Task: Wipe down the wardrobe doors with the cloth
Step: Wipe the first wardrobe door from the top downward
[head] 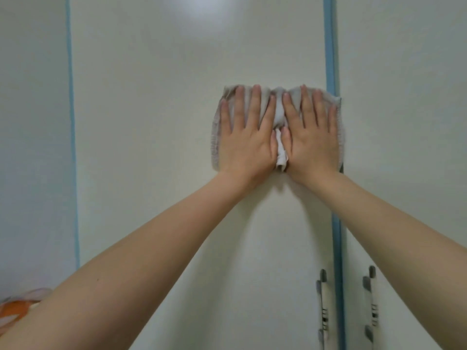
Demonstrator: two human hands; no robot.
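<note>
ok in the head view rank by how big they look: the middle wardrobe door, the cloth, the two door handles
1. middle wardrobe door, fills most of the view
2. cloth, partly hidden under the left hand and right hand
3. left handle and right handle: they look alike, so no ranking

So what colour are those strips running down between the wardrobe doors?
Blue. The strip beside the cloth shows it best, in the head view.
</note>
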